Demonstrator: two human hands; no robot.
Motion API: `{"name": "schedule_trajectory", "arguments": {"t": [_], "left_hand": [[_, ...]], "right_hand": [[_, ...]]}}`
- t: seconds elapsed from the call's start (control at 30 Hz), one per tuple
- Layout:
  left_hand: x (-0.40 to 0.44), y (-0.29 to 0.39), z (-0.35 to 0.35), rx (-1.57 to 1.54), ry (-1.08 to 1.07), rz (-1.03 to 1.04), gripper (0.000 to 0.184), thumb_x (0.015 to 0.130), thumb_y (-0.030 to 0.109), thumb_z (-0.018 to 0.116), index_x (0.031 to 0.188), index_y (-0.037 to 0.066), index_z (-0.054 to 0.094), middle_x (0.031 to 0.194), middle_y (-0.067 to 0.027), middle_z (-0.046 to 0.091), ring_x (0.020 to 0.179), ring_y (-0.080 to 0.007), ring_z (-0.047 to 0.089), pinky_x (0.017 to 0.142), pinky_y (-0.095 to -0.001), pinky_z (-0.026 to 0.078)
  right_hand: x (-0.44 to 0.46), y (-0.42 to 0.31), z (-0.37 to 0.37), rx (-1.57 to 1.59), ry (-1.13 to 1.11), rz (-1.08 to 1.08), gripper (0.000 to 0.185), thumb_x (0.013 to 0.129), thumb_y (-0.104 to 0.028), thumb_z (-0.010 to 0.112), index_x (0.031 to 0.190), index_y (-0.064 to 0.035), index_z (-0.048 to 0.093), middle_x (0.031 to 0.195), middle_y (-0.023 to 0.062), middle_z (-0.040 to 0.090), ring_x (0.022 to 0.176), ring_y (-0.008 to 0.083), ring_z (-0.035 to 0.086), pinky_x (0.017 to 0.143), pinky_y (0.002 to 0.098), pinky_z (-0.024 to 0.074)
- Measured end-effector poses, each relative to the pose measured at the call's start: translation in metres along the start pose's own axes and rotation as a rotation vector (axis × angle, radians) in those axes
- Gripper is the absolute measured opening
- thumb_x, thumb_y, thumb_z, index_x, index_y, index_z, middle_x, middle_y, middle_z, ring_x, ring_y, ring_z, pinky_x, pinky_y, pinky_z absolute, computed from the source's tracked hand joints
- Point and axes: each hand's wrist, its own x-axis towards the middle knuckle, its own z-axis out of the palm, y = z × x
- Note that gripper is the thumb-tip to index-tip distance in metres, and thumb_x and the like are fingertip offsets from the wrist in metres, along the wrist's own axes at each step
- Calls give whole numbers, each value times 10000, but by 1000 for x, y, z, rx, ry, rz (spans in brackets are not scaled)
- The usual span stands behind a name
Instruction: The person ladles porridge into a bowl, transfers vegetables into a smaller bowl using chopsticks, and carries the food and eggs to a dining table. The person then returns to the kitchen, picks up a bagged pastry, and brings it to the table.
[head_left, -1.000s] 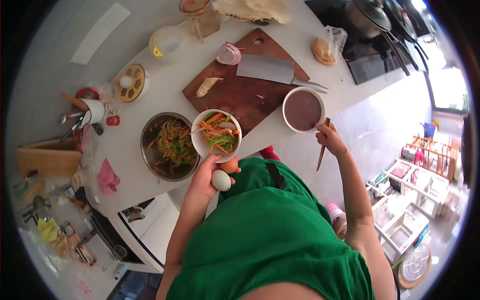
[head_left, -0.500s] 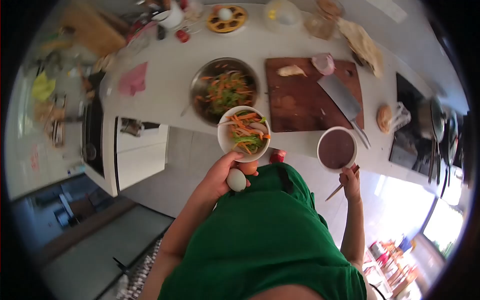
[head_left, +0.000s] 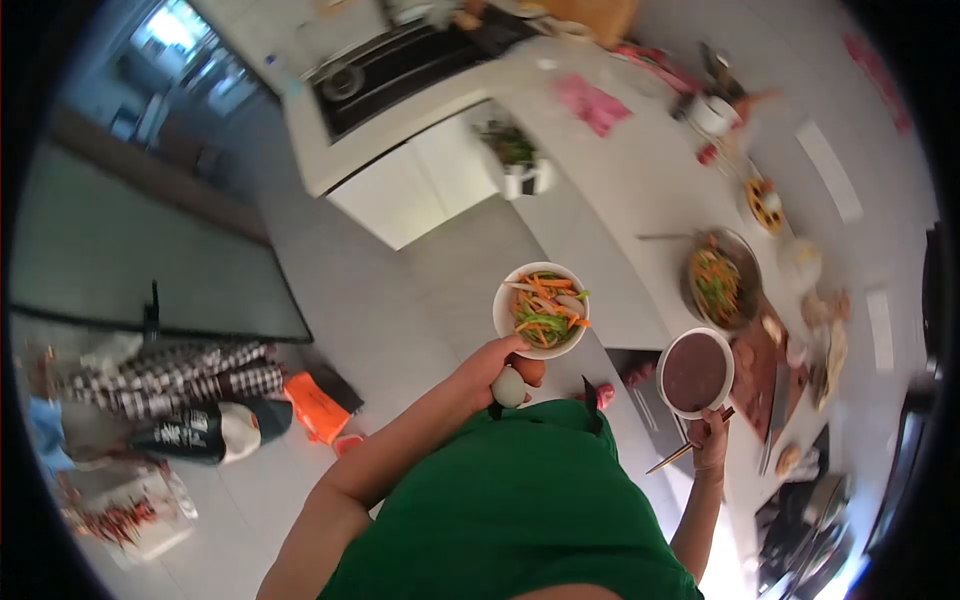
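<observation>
Both sides loaded, just past the green top (head_left: 510, 510). Left hand (head_left: 500, 372): thumb over the rim of the vegetable bowl (head_left: 502, 318), fingers curled round a pale egg (head_left: 509, 388) and a brown egg (head_left: 529, 372) — probably so one hand manages all three. Right hand (head_left: 709, 440) grips the liquid bowl (head_left: 663, 385), chopsticks (head_left: 668, 459) tucked in its fingers, likely to spare the other hand; bowl looks near level, presumably against spilling. Vegetable bowl sits just beyond the left thumb, liquid bowl just beyond the right fingers, bowls apart. Farther — cutting board (head_left: 750, 365), knife (head_left: 778, 405), steel bowl (head_left: 749, 264) on the counter (head_left: 640, 200).
</observation>
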Motion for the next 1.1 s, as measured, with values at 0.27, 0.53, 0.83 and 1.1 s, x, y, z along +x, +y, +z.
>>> {"name": "schedule_trajectory", "arguments": {"t": [0.27,0.53,0.83,1.1], "left_hand": [[-116,40,-186,-334,172,204,386,883,291,461,1187,55,482,980,-153,601,869,-287,636,638,-424,549],[-174,89,-331,-618,340,390,429,845,273,505,1204,41,469,1059,-172,599,917,-338,640,595,-403,554],[-245,185,-436,-831,486,539,426,842,259,507,1197,24,492,1055,-197,616,927,-349,642,570,-388,555],[-249,250,-595,-917,537,616,407,842,241,526,1171,6,485,1037,-231,603,909,-395,631,550,-388,563]], "right_hand": [[31,-35,277,-83,-299,31,119,811,-119,555,901,-88,483,509,-70,320,370,39,238,358,210,190],[87,-29,556,-328,-673,172,158,779,-100,572,778,-128,417,528,-71,314,386,30,258,365,211,184],[126,4,861,-433,-1066,227,205,762,-180,631,816,-94,453,549,-61,347,415,48,272,388,229,177],[134,61,1063,-443,-1173,244,187,759,-205,641,721,-121,480,516,-66,342,405,48,264,384,235,184]]}}
